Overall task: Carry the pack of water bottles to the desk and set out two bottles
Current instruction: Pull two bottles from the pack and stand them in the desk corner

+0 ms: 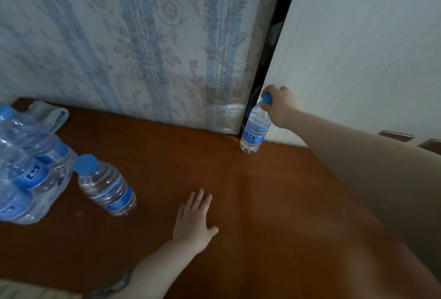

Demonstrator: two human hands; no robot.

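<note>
A shrink-wrapped pack of water bottles lies on the brown wooden desk at the far left. Just right of the pack stands one clear bottle with a blue cap and label, apart from both hands. A second bottle stands upright at the desk's back edge against the wall. My right hand grips it by its blue cap from above. My left hand rests flat on the desk, fingers spread, holding nothing.
A light blue folded cloth lies behind the pack at the back left. Patterned wallpaper and a white panel with a black strip between them rise behind the desk. Wall switch plates sit at the right.
</note>
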